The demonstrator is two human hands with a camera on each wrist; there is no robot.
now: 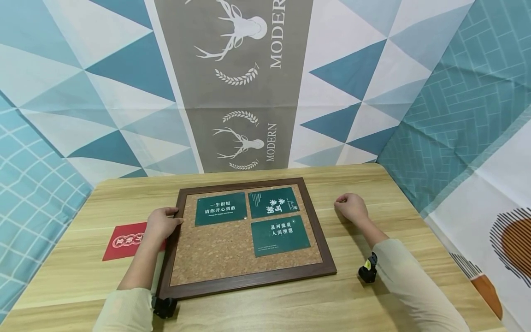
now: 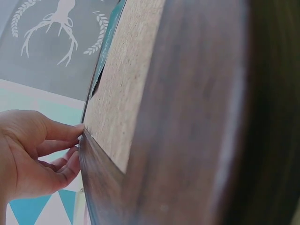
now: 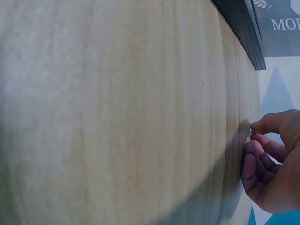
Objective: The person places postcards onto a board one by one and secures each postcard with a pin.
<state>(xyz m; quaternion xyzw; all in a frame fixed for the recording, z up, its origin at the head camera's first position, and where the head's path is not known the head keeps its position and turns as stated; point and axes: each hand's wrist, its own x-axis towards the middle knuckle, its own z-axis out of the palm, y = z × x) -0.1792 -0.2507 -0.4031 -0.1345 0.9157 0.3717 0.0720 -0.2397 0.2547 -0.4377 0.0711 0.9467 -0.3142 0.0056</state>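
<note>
A cork board [image 1: 211, 253] in a dark brown wooden frame [image 1: 253, 280] lies on the table. Three green cards with white lettering are on its cork: one upper left [image 1: 221, 210], one upper right [image 1: 274, 203] with its writing turned, one below that [image 1: 280, 236]. Tiny shiny dots show on the cards. My left hand [image 1: 159, 224] grips the frame's left edge; its fingertips meet the wood in the left wrist view. Right of the board, my right hand [image 1: 351, 207] is low over the table, thumb and forefinger pinching a tiny pin-like thing [image 3: 251, 136], mostly hidden.
A red card [image 1: 120, 242] with a light emblem lies left of the board, partly behind my left forearm. The wooden table [image 1: 332, 299] meets a patterned cloth backdrop [image 1: 332, 133] at its far edge.
</note>
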